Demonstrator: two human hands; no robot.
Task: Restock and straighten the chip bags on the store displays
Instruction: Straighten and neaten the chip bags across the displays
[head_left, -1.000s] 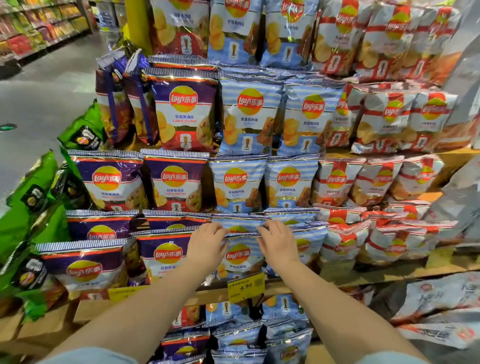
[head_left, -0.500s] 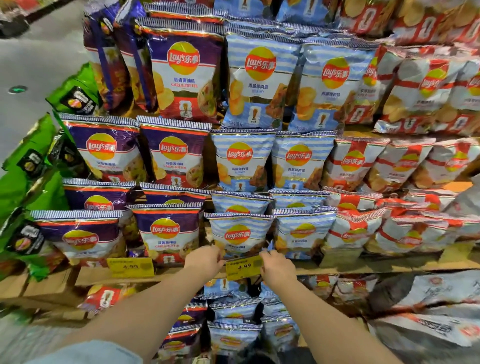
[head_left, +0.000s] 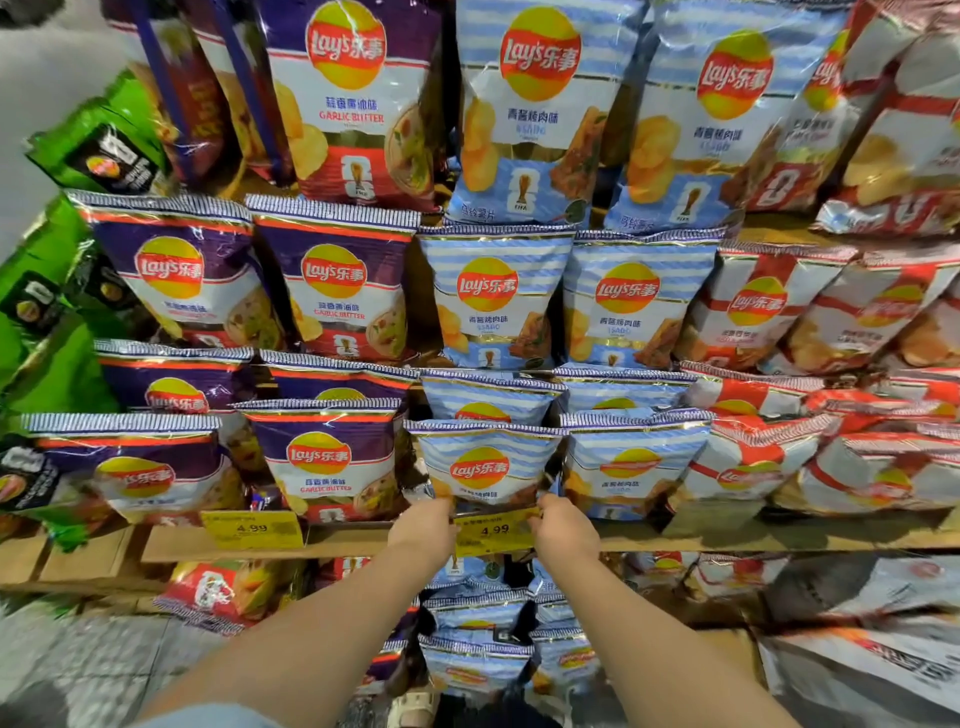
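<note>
Both bottom corners of the front blue Lay's bag (head_left: 485, 462) are now pinched by left hand (head_left: 423, 527) and right hand (head_left: 563, 527), lowered from its top, so straightening seems underway.

The purple chip bags (head_left: 332, 291) read "Lay's" and "GARLIC BUTTER"; the blue striped bags (head_left: 491, 296) read "Lay's". Two yellow price tags (head_left: 252, 529) on the wooden shelf edge (head_left: 343, 540) each read "4.99".
</note>
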